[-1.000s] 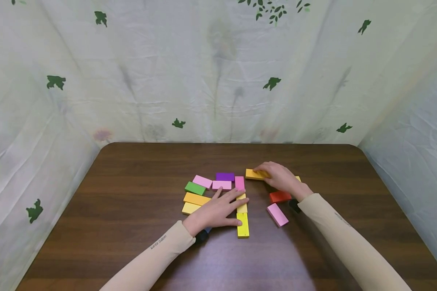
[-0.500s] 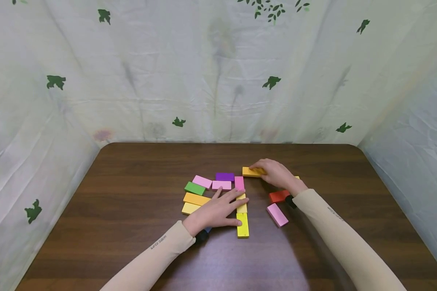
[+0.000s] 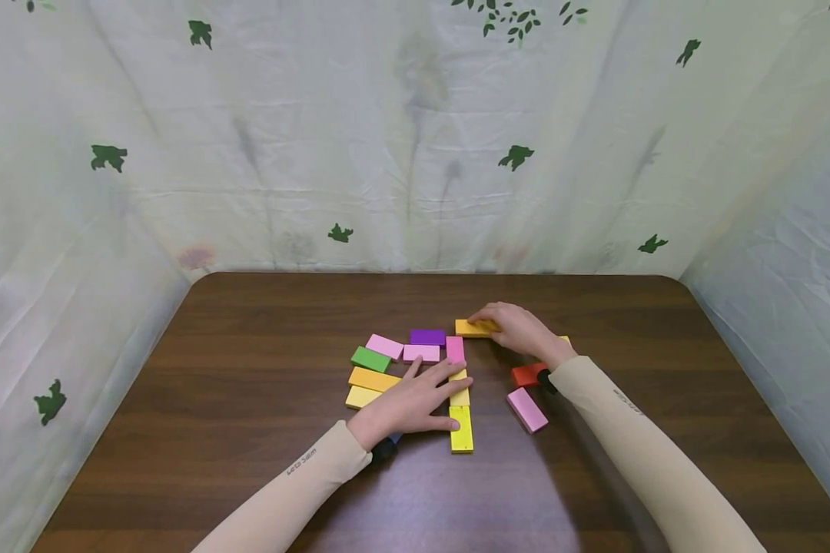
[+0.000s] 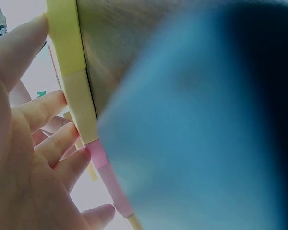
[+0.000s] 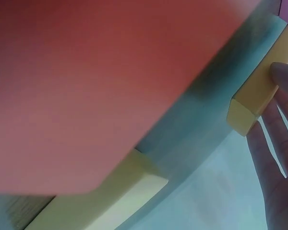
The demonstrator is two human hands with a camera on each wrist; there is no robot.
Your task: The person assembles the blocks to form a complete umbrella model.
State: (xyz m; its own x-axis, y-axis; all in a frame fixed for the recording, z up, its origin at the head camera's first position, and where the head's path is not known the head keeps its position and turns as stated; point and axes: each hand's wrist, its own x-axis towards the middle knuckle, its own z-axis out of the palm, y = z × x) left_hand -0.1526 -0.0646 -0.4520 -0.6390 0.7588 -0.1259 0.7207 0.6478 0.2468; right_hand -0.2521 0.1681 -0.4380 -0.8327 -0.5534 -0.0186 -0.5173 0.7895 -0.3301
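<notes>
My left hand [image 3: 411, 401] lies with spread fingers over a column of blocks. Its thumb touches the bright yellow block [image 3: 461, 440], and other fingertips reach the pale yellow block [image 3: 461, 396] and the edge of the pink block [image 3: 454, 348]. In the left wrist view these blocks run end to end beside the fingers. At the far end, my right hand [image 3: 523, 332] pinches an orange-yellow block [image 3: 466, 328] between thumb and fingers; the right wrist view shows the thumb on one side of this block [image 5: 264, 84]. A purple block [image 3: 427, 337] and light pink block [image 3: 421, 352] lie just left.
A curve of blocks, including green [image 3: 370, 359] and orange [image 3: 373, 379], lies left of the column. A blue block [image 3: 395, 438] is mostly hidden under my left wrist. Red [image 3: 526, 375] and pink blocks [image 3: 527, 409] lie loose by my right wrist, with a yellow block [image 3: 565, 339] behind.
My right hand has slid the orange-yellow block left, to just beyond the end of the pink block. My left hand has stayed in place.
</notes>
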